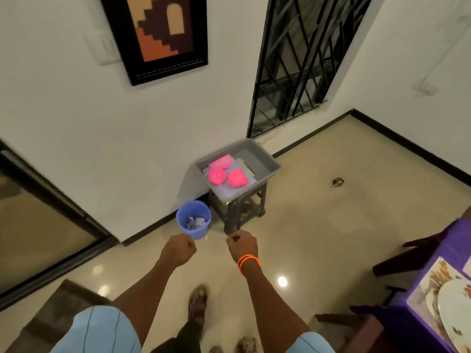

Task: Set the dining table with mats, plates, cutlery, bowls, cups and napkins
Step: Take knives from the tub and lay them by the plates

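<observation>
A grey tray (267, 161) sits on a dark stool (242, 212) by the wall ahead. In it lie two pink bowls (217, 176) (237, 178), a pink cup on its side (221, 160) and pale folded cloths. My left hand (181, 248) and my right hand (240, 244) are both held out in front of me as fists, holding nothing, well short of the tray. At the far right, the dining table (397, 324) with a purple cloth carries a floral mat (433, 281) with a white plate (456, 309) on it.
A blue bucket (194, 219) with small items stands on the floor left of the stool. A dark chair (420, 250) stands by the table. A doorway is at the left, a barred window ahead. A small object (338, 182) lies on the shiny floor.
</observation>
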